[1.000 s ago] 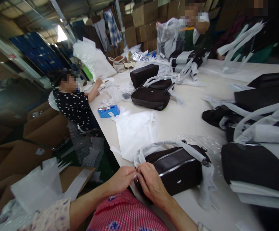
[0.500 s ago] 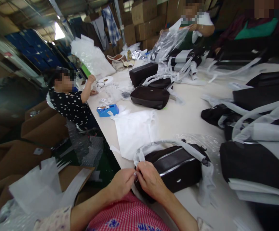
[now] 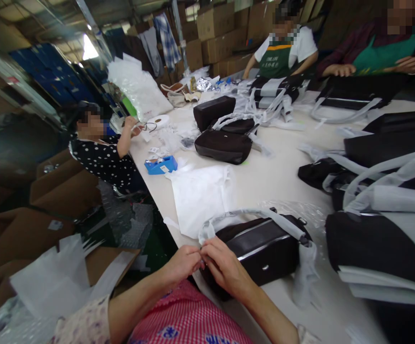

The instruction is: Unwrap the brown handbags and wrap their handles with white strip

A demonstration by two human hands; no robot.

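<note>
A black handbag (image 3: 264,248) lies on its side on the table right in front of me, its handle (image 3: 282,224) wrapped in white tissue. At the bag's near left end, my left hand (image 3: 184,262) is closed, fingertips pinched together. My right hand (image 3: 221,263) meets it there, fingers curled in against the end of the bag and the handle wrap. What sits between the fingertips is small and mostly hidden by them. A white sheet (image 3: 202,196) lies flat just beyond the hands.
A blue tape dispenser (image 3: 161,165) stands near the table's left edge. More black bags (image 3: 225,143) lie mid-table, and others (image 3: 375,239) crowd the right side. Co-workers sit at the left and stand across the table. A carton (image 3: 121,267) with white sheets is at lower left.
My hands stay at the bag's end, the fingers shifting slightly. Across the table, a co-worker's clear plastic bag has gone down out of their raised hands.
</note>
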